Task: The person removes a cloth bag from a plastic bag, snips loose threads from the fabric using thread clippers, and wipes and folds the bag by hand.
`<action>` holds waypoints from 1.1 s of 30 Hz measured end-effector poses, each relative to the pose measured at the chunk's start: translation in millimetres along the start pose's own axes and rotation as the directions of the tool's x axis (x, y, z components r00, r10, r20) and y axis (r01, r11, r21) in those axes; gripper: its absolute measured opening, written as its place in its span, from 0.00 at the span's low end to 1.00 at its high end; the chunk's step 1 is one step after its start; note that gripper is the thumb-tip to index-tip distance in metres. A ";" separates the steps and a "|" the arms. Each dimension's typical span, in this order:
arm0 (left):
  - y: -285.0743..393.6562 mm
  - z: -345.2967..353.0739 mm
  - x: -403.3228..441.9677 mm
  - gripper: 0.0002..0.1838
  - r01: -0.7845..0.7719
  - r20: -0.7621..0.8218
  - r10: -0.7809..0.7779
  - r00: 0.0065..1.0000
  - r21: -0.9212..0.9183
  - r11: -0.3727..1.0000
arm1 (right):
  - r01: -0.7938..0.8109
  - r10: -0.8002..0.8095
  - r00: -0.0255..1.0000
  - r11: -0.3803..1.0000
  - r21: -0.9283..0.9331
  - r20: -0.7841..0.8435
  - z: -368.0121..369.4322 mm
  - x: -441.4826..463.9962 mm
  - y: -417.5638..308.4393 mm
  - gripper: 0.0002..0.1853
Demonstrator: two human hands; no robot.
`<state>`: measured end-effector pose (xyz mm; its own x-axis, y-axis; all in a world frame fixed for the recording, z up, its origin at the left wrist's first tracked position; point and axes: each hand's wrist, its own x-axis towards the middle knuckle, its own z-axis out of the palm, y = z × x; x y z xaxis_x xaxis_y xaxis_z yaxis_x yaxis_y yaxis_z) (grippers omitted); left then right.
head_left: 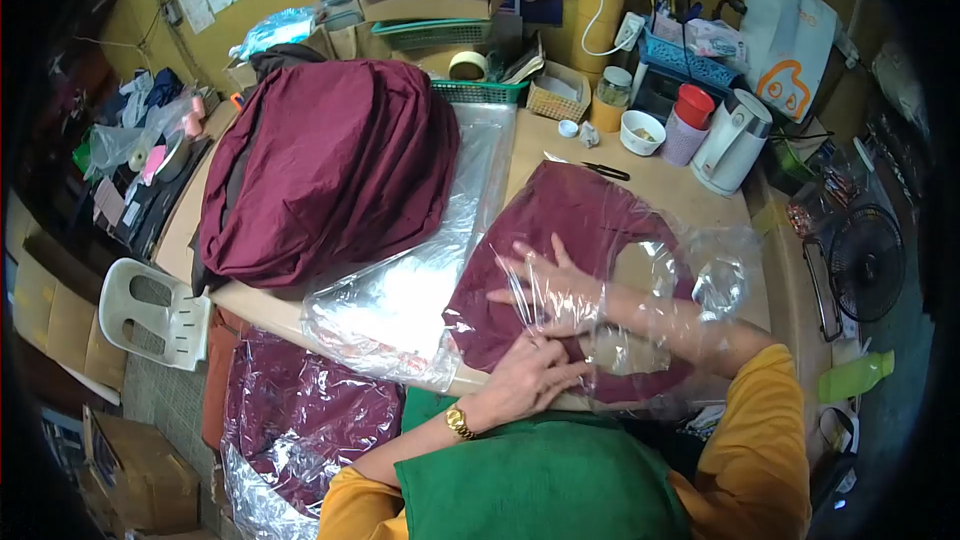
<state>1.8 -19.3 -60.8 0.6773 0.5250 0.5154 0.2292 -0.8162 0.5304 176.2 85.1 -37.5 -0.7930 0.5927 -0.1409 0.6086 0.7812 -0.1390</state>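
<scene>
A folded maroon garment (530,202) lies flat on the table in front of me, partly inside a clear plastic bag (722,275). My right hand (545,285) reaches into the bag from the right, its fingers spread flat on the maroon fabric under the film. Closer to my body, my left hand (530,370), with a gold watch on its wrist, has its fingers curled on the bag's film near the garment's lower edge. Creases in the plastic run up from those fingers. Reflections blur part of the right forearm.
A large maroon pile (330,170) stands on the table's left, beside a stack of clear bags (400,290). Bagged maroon items (310,390) sit below the table edge. A black cutter (606,171), a white bowl (642,132) and an electric kettle (733,140) are at the back.
</scene>
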 end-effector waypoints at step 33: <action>-48.4 -165.9 48.7 0.09 0.228 -0.417 -0.659 0.626 -0.710 0.667 | 0.006 0.740 0.044 0.672 0.741 -0.671 -175.1 -207.7 13.1 0.13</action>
<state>-92.3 85.8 50.3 -0.0188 0.9670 0.2540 -0.1886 -0.2530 0.9489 344.0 6.5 161.6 0.3968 0.7358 0.5488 0.4247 0.3828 -0.8204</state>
